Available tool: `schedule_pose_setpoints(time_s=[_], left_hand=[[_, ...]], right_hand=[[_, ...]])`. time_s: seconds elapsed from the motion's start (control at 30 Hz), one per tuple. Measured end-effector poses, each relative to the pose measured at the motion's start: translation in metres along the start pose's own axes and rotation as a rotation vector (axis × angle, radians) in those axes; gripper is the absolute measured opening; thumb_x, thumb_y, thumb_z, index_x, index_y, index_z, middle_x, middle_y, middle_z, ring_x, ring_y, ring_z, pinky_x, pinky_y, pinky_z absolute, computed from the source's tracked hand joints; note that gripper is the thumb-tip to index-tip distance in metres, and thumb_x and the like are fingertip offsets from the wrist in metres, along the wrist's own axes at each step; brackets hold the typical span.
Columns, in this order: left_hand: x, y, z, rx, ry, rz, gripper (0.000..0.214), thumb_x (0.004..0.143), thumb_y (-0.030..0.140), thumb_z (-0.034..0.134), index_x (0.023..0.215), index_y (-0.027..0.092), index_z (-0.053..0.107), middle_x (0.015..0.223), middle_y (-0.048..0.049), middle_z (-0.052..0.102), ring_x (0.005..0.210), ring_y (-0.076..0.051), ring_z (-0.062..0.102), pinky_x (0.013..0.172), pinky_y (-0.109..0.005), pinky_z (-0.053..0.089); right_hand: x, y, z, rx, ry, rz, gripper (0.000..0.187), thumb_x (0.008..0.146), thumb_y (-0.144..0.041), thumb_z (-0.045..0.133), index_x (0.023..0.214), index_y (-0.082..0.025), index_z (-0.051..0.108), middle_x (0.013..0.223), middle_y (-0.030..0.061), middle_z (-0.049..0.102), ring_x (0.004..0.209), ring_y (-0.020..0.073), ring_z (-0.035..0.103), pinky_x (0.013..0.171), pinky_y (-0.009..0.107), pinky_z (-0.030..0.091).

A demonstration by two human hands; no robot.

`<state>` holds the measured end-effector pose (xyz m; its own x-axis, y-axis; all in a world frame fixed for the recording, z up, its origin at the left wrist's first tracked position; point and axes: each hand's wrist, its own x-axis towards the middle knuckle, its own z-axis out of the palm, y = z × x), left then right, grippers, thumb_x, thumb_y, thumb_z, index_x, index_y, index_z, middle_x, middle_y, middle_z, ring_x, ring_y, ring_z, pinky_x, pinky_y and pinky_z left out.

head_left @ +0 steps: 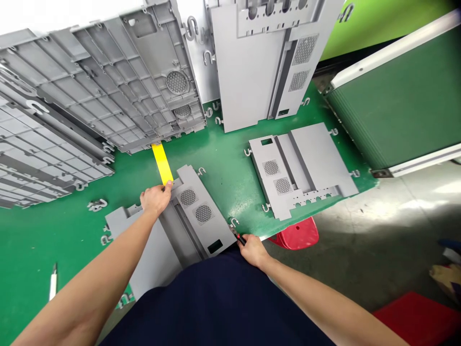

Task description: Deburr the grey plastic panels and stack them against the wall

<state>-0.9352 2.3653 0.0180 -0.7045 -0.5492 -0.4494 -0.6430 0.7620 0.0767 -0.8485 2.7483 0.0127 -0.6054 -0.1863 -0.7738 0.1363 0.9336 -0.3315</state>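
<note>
Your gray panel point(169, 230) lies flat on the green surface point(219, 168), right up against you. Your dark blue shirt point(216, 302) hides part of its near edge, and your left arm hides a strip across it.

Your left hand point(156, 198) is curled at the far edge of the panel. Something small and dark peeks out by the thumb, but it is too tiny to name. You cannot tell from here if those fingers pinch the panel or only rest on it.

Your right hand point(253, 250) is closed around a small red and black tool point(239, 238). Most of its handle is hidden in your fist. Its metal tip is at the panel's corner, just beside a little gray hook point(234, 222); you cannot see for sure if they touch.

A white stick-like thing point(53, 284) on the left is partly hidden by your arm. The big ribbed panel point(133, 81) is cut off at the top.
</note>
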Motion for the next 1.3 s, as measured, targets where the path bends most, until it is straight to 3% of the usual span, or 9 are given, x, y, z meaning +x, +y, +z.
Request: schedule_pose_setpoints(time_s=[0.13, 0.37, 0.5, 0.63, 0.87, 0.97, 1.1, 1.3], left_hand=[[-0.001, -0.002, 0.001, -0.008, 0.003, 0.001, 0.078, 0.095, 0.07, 0.021, 0.107, 0.021, 0.081, 0.113, -0.0228, 0.077, 0.12, -0.043, 0.064, 0.106, -0.054, 0.042], [0.0, -0.002, 0.001, 0.003, 0.003, -0.001, 0.078, 0.095, 0.07, 0.022, 0.109, 0.019, 0.08, 0.114, -0.0229, 0.076, 0.12, -0.043, 0.063, 0.103, -0.053, 0.044], [0.0, -0.001, 0.002, 0.009, 0.018, -0.003, 0.075, 0.095, 0.067, 0.025, 0.11, 0.019, 0.08, 0.113, -0.0218, 0.077, 0.119, -0.042, 0.064, 0.101, -0.052, 0.046], [-0.001, -0.001, 0.003, 0.007, 0.031, 0.0, 0.074, 0.095, 0.067, 0.026, 0.109, 0.019, 0.081, 0.112, -0.0216, 0.077, 0.118, -0.042, 0.065, 0.1, -0.051, 0.046], [-0.003, 0.0, 0.004, 0.006, 0.047, 0.005, 0.072, 0.095, 0.066, 0.027, 0.105, 0.019, 0.081, 0.112, -0.0212, 0.077, 0.117, -0.042, 0.064, 0.097, -0.051, 0.047], [-0.004, 0.0, 0.004, 0.016, 0.055, 0.009, 0.071, 0.096, 0.065, 0.028, 0.105, 0.019, 0.081, 0.113, -0.0208, 0.077, 0.118, -0.042, 0.064, 0.098, -0.051, 0.047], [-0.006, 0.0, 0.003, 0.007, 0.053, 0.019, 0.07, 0.096, 0.064, 0.028, 0.107, 0.019, 0.08, 0.116, -0.0202, 0.077, 0.12, -0.041, 0.064, 0.1, -0.051, 0.045], [-0.005, -0.002, 0.005, 0.005, 0.067, 0.017, 0.07, 0.096, 0.064, 0.029, 0.108, 0.018, 0.079, 0.118, -0.0204, 0.077, 0.121, -0.041, 0.063, 0.101, -0.051, 0.044]], right_hand=[[-0.008, -0.013, -0.003, -0.057, 0.013, 0.055, 0.027, 0.101, -0.036, 0.052, 0.095, -0.02, 0.074, 0.106, 0.0165, 0.079, 0.102, 0.03, 0.074, 0.082, 0.034, 0.047], [-0.021, -0.033, -0.006, -0.092, 0.029, 0.136, 0.027, 0.096, -0.035, 0.056, 0.115, -0.019, 0.067, 0.118, 0.0188, 0.074, 0.109, 0.0329, 0.071, 0.085, 0.038, 0.05], [-0.028, -0.038, -0.008, -0.092, 0.004, 0.134, 0.029, 0.099, -0.034, 0.048, 0.116, -0.019, 0.066, 0.118, 0.0189, 0.072, 0.109, 0.0323, 0.071, 0.086, 0.04, 0.052], [-0.028, -0.036, -0.012, -0.122, 0.005, 0.117, 0.041, 0.093, -0.042, 0.059, 0.125, -0.017, 0.062, 0.119, 0.0218, 0.069, 0.109, 0.036, 0.07, 0.087, 0.043, 0.052], [-0.017, -0.025, -0.018, -0.133, 0.041, 0.113, 0.018, 0.094, -0.035, 0.058, 0.104, -0.025, 0.068, 0.11, 0.0115, 0.075, 0.105, 0.0293, 0.072, 0.082, 0.036, 0.05], [-0.017, -0.026, -0.013, -0.137, 0.073, 0.144, 0.022, 0.098, -0.041, 0.05, 0.098, -0.027, 0.068, 0.101, 0.0088, 0.078, 0.099, 0.0301, 0.074, 0.073, 0.035, 0.048], [-0.018, -0.025, -0.005, -0.175, 0.13, 0.138, 0.024, 0.101, -0.04, 0.046, 0.099, -0.026, 0.066, 0.1, 0.0096, 0.078, 0.095, 0.0316, 0.075, 0.07, 0.036, 0.046], [-0.019, -0.016, -0.003, -0.252, 0.173, 0.024, 0.018, 0.099, -0.028, 0.053, 0.112, -0.018, 0.062, 0.103, 0.014, 0.076, 0.096, 0.029, 0.075, 0.079, 0.034, 0.049]])
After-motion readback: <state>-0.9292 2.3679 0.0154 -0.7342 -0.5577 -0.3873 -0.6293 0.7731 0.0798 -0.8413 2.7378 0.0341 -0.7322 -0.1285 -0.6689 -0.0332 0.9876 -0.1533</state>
